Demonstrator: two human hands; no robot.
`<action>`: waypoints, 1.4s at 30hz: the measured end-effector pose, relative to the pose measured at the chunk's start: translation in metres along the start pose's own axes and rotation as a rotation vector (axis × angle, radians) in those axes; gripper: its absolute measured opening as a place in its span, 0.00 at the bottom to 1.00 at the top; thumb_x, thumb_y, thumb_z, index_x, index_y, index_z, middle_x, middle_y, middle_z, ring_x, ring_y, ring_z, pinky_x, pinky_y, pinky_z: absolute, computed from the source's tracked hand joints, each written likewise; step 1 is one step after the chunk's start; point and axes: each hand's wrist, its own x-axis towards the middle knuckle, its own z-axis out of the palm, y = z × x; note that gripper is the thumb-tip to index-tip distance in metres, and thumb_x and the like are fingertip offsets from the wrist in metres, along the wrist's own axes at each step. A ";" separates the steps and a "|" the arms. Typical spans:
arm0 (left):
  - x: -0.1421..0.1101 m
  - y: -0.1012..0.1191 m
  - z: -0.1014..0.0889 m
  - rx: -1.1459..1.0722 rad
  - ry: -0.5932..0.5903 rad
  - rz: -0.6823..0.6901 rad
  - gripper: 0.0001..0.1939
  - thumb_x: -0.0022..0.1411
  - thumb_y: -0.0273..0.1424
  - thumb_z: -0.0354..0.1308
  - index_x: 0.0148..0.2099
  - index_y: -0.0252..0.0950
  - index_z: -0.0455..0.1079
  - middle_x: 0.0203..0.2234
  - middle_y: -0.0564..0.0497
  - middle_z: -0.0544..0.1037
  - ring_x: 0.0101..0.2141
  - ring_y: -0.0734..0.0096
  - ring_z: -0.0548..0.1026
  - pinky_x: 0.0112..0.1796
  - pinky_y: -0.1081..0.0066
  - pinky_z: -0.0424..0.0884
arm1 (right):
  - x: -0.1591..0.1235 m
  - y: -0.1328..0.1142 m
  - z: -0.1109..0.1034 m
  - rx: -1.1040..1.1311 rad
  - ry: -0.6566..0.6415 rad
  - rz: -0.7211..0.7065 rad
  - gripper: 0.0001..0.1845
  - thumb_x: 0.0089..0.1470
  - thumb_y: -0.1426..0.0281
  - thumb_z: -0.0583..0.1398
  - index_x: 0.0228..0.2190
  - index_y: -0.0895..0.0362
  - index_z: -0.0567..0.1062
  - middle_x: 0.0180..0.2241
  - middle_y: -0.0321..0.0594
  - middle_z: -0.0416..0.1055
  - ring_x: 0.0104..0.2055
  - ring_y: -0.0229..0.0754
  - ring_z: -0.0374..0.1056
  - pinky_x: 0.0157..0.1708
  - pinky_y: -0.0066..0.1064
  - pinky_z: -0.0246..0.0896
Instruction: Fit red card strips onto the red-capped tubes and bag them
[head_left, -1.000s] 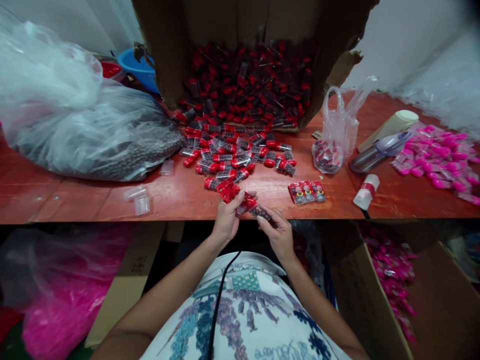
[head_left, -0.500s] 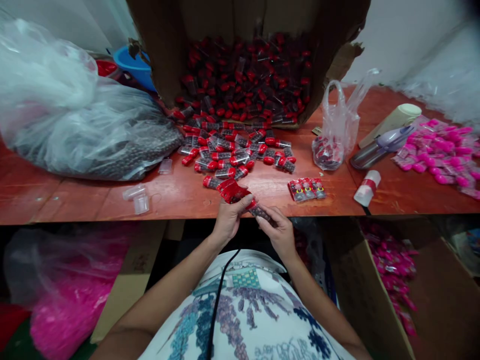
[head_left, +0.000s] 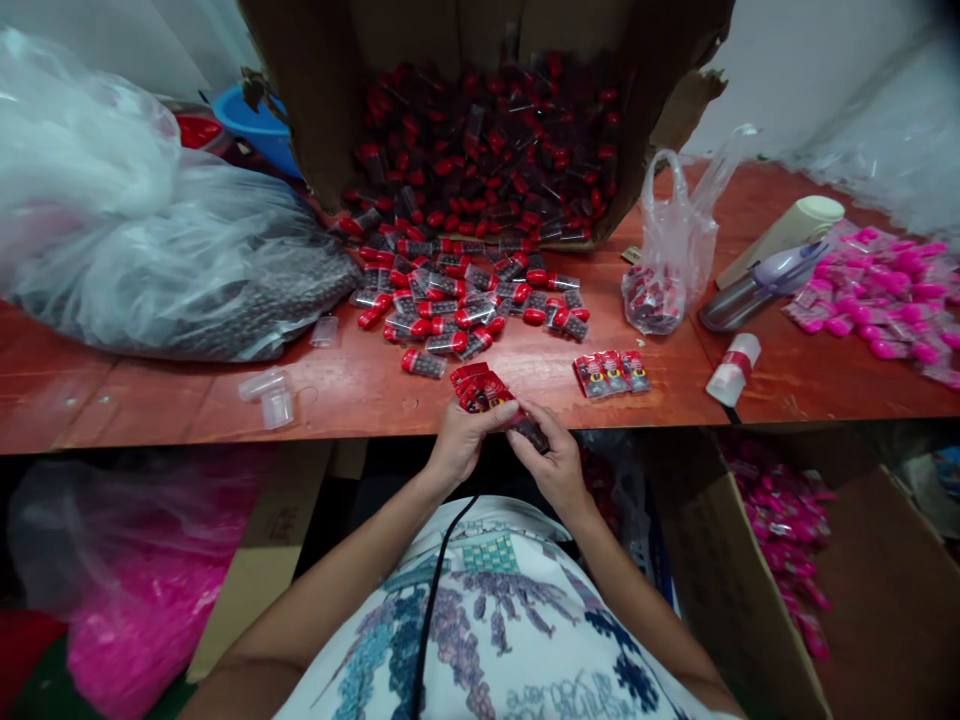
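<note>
My left hand (head_left: 457, 445) is closed on a small stack of red printed labels (head_left: 478, 387) at the table's front edge. My right hand (head_left: 553, 462) pinches a small clear tube with dark contents (head_left: 529, 432), held against the lower end of the labels. Just beyond the hands, several red-capped tubes (head_left: 465, 305) lie scattered on the red-brown table (head_left: 135, 400). More of them fill a tipped cardboard box (head_left: 487, 130) at the back. Three labelled tubes (head_left: 611, 372) lie side by side to the right of my hands.
A big clear bag of dark beads (head_left: 150, 260) fills the left. Empty clear tubes (head_left: 268, 396) lie near it. A small plastic bag (head_left: 671, 265), a flask (head_left: 757, 285), a tape roll (head_left: 729, 368) and pink tubes (head_left: 885, 295) sit right. Under the table stand cardboard boxes (head_left: 862, 600) and a pink-filled bag (head_left: 127, 600).
Both hands have drawn slightly closer together. The right hand's tube has slid in against the labels held by the left hand. The view has tilted down a little.
</note>
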 end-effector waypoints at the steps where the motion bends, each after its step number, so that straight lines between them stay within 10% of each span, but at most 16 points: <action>1: 0.000 0.000 0.001 -0.032 0.023 -0.007 0.10 0.43 0.27 0.69 0.27 0.32 0.71 0.22 0.56 0.75 0.23 0.76 0.72 0.30 0.75 0.70 | 0.000 -0.001 0.000 -0.003 0.014 -0.002 0.21 0.54 0.70 0.59 0.51 0.49 0.69 0.45 0.39 0.70 0.46 0.41 0.67 0.47 0.33 0.62; 22: -0.005 -0.011 0.012 -0.122 0.205 0.079 0.10 0.47 0.31 0.67 0.31 0.32 0.71 0.24 0.54 0.75 0.25 0.76 0.73 0.31 0.73 0.72 | -0.010 0.000 0.008 -0.173 0.105 -0.127 0.23 0.57 0.70 0.57 0.54 0.51 0.66 0.37 0.40 0.69 0.38 0.39 0.67 0.40 0.32 0.65; 31: -0.006 -0.005 0.006 -0.062 0.099 0.018 0.10 0.47 0.31 0.67 0.31 0.33 0.72 0.25 0.53 0.76 0.26 0.73 0.74 0.33 0.72 0.71 | -0.010 0.002 0.008 -0.029 0.198 0.065 0.17 0.52 0.68 0.61 0.45 0.52 0.70 0.40 0.38 0.72 0.39 0.39 0.69 0.40 0.31 0.66; 37: -0.005 0.004 0.001 0.132 0.047 0.101 0.11 0.41 0.28 0.70 0.27 0.33 0.72 0.24 0.53 0.76 0.26 0.71 0.73 0.33 0.71 0.70 | -0.002 0.001 0.004 0.233 0.168 0.313 0.19 0.46 0.65 0.65 0.40 0.54 0.69 0.30 0.32 0.70 0.23 0.32 0.63 0.20 0.23 0.61; 42: -0.001 0.005 -0.005 0.167 0.054 0.154 0.10 0.42 0.28 0.69 0.28 0.33 0.72 0.23 0.53 0.75 0.25 0.73 0.72 0.32 0.72 0.70 | -0.001 -0.004 0.000 0.232 0.072 0.230 0.18 0.50 0.66 0.63 0.45 0.52 0.73 0.41 0.39 0.68 0.39 0.40 0.68 0.31 0.29 0.70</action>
